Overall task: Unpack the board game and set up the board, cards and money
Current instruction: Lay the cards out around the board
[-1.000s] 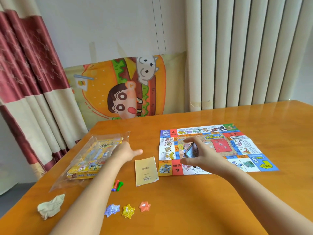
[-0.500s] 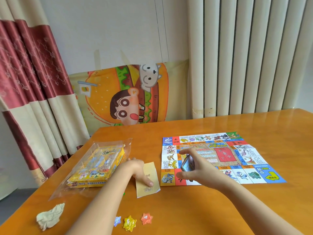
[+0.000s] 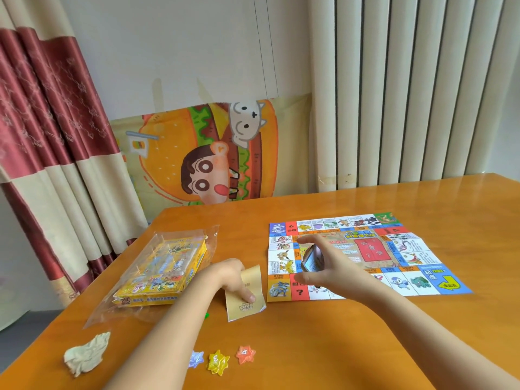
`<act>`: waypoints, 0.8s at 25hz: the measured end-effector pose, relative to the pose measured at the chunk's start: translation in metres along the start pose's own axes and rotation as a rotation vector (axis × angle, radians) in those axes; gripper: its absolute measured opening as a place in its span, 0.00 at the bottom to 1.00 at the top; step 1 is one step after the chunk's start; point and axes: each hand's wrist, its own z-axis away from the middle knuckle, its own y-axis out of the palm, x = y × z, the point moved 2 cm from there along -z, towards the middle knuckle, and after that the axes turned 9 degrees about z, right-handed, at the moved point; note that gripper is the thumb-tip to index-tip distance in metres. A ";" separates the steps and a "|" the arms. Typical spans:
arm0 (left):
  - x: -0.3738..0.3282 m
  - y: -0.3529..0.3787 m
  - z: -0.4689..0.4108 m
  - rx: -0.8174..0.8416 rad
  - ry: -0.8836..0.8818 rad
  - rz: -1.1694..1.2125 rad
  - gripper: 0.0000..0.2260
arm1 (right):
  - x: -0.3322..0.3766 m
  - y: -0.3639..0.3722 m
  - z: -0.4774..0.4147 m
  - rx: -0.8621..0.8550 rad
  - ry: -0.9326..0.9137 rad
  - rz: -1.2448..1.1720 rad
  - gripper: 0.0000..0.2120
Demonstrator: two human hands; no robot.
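The unfolded paper game board point(image 3: 394, 257) lies flat on the table's right half. Above its left part hovers my right hand point(image 3: 329, 273), gripping a small stack of cards point(image 3: 311, 259) held on edge. My left hand point(image 3: 232, 280) is on a beige paper pack point(image 3: 247, 305) just left of the board, with fingers on top and the pack's far end curled up against the palm. The yellow game box point(image 3: 166, 268) sits in its clear plastic bag at the left. Blue point(image 3: 196, 359), yellow point(image 3: 218, 361) and orange point(image 3: 245, 354) star tokens lie near the front edge.
A crumpled tissue point(image 3: 85, 354) lies at the front left corner of the orange wooden table point(image 3: 323, 347). A bit of green game piece point(image 3: 207, 314) peeks out beside my left forearm. Curtains and a cartoon poster stand behind the table.
My left hand moved from beside the box onto the beige pack and now holds it with its far end lifted. My right hand keeps the cards over the board.
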 end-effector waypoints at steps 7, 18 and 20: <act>0.030 -0.099 0.020 -0.128 0.045 0.283 0.12 | 0.009 0.024 -0.027 -0.052 -0.070 0.023 0.27; 0.136 -0.127 -0.027 -0.319 -0.180 0.296 0.30 | 0.004 0.018 -0.051 -0.030 -0.094 0.067 0.27; 0.126 -0.132 -0.029 -0.510 -0.051 0.255 0.26 | 0.000 0.012 -0.050 -0.054 -0.079 0.069 0.28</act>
